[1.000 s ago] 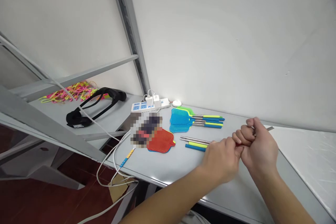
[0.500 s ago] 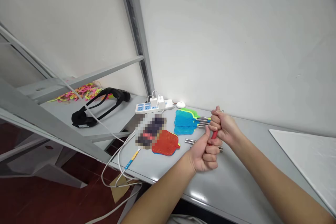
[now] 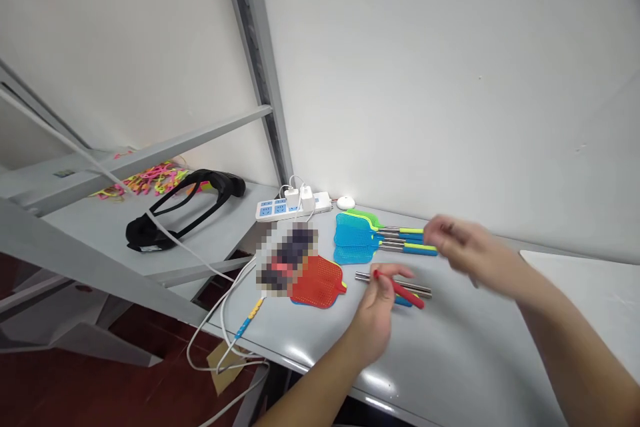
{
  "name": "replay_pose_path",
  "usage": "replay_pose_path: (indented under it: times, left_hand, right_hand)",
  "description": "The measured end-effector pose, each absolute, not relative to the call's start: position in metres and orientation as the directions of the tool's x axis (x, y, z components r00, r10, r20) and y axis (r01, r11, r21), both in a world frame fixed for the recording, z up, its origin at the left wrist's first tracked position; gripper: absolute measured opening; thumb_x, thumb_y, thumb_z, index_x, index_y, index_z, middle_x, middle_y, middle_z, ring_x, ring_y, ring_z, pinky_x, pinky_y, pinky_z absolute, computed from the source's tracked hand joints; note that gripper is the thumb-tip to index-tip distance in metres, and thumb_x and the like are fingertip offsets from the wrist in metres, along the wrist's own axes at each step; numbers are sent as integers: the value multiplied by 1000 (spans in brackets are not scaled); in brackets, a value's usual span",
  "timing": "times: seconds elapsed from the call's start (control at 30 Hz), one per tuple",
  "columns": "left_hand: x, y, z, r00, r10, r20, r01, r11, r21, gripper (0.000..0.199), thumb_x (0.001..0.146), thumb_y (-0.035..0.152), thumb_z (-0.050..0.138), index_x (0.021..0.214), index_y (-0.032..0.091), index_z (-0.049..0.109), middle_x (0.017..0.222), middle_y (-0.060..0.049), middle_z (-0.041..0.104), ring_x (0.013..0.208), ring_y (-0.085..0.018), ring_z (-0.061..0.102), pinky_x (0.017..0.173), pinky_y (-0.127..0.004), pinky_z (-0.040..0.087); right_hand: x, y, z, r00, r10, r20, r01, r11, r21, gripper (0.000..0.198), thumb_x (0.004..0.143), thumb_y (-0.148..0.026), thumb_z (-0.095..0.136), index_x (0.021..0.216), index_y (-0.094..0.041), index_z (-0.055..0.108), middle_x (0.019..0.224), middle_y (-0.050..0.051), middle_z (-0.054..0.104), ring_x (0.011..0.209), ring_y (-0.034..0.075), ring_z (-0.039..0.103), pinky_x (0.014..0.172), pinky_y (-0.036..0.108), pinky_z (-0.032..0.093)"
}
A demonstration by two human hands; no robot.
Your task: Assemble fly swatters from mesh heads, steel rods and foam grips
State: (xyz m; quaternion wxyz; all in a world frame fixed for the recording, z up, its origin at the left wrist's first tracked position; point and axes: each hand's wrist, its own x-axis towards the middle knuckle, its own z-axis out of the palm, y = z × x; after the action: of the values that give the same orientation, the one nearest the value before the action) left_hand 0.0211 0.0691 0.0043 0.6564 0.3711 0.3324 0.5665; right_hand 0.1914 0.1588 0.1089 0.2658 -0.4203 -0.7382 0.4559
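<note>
My left hand [image 3: 376,320] is closed round a slim red handle [image 3: 407,294], pinching it between thumb and fingers above the table. Beneath it lie a blue handle [image 3: 403,301] and bare metal rods [image 3: 417,289]. Apart from it, my right hand [image 3: 463,253] is raised at the right, smeared by motion, so its grip cannot be made out. Close by it are the handle ends of blue fly swatters [image 3: 354,235] and a green fly swatter [image 3: 373,216], lying side by side. A red swatter head [image 3: 320,283] rests left of my left hand, with a blue edge under it.
A power strip [image 3: 273,209] with white plugs stands against the wall, beside a white round object [image 3: 346,203]. A pixelated item covers part of the red head. A black headset frame [image 3: 185,210] and colourful cords [image 3: 155,179] lie on the left shelf. A white board [image 3: 575,287] lies right.
My hands were together on the red piece; now they are apart. The right hand has moved right and the left slightly down and left, keeping the red handle.
</note>
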Motion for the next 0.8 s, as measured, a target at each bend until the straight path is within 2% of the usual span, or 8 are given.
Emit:
replay_pose_path:
  times: [0.07, 0.17, 0.3, 0.4, 0.47, 0.53, 0.67, 0.8]
  left_hand:
    - [19, 64, -2, -8, 1000, -21, -422, 15, 906, 60, 92, 72, 27, 118, 26, 56, 87, -3, 56, 84, -18, 51, 86, -32, 41]
    - [21, 51, -20, -21, 996, -88, -485, 67, 872, 58, 93, 70, 32, 120, 24, 54, 88, -3, 55, 75, -16, 51, 74, -30, 43]
    - [17, 34, -34, 27, 987, -156, -479, 150, 865, 39, 92, 55, 55, 101, 17, 62, 80, -3, 58, 71, -14, 51, 69, -27, 40]
    - [4, 32, -27, 102, 968, -229, -315, 250, 916, 30, 90, 42, 62, 107, 17, 63, 82, -3, 63, 77, -16, 56, 73, -27, 42]
    - [-6, 34, -21, 55, 968, -245, -106, 249, 963, 27, 91, 36, 61, 114, 20, 60, 86, -3, 63, 82, -17, 58, 75, -28, 44]
    - [-14, 37, -19, -45, 993, -108, 187, 115, 976, 21, 93, 31, 57, 112, 22, 59, 93, -4, 61, 85, -19, 57, 78, -31, 45]
    - [-24, 44, -22, 22, 967, 253, 686, -199, 700, 15, 95, 18, 52, 97, 23, 66, 104, -6, 57, 95, -22, 52, 84, -37, 44]
    - [-25, 51, -27, 106, 948, 299, 843, -245, 479, 17, 92, 13, 56, 93, 24, 69, 100, -5, 58, 89, -22, 50, 77, -37, 45]
  right_hand:
    - [180, 123, 84, -560, 828, 29, 536, 389, -749, 18, 90, -44, 61, 88, -25, 62, 69, -2, 59, 56, 14, 50, 49, 25, 37]
    - [173, 86, 45, -650, 757, 74, 551, 536, -640, 12, 96, -29, 49, 90, -27, 60, 85, 1, 66, 70, 16, 61, 62, 27, 45]
    - [183, 75, 6, -617, 770, 164, 688, 629, -361, 7, 92, -22, 49, 96, -26, 54, 85, 0, 64, 52, 16, 59, 47, 28, 37]
    - [193, 80, -8, -712, 678, 183, 655, 735, -175, 16, 92, -15, 43, 100, -25, 53, 84, 1, 61, 52, 17, 60, 46, 30, 33]
    - [196, 83, -14, -750, 629, 202, 630, 773, -68, 21, 92, -9, 39, 95, -24, 53, 80, 1, 60, 50, 18, 58, 47, 31, 30]
    - [196, 85, -21, -745, 626, 232, 645, 764, 13, 21, 94, -9, 38, 91, -23, 53, 76, 1, 59, 47, 18, 55, 47, 32, 27]
    - [190, 88, -33, -720, 644, 258, 674, 738, 39, 14, 98, -17, 43, 93, -21, 55, 74, 0, 60, 47, 17, 56, 47, 33, 26]
    - [187, 91, -37, -683, 670, 291, 707, 707, 33, 15, 98, -20, 45, 109, -18, 55, 77, 2, 66, 50, 18, 60, 48, 32, 30]
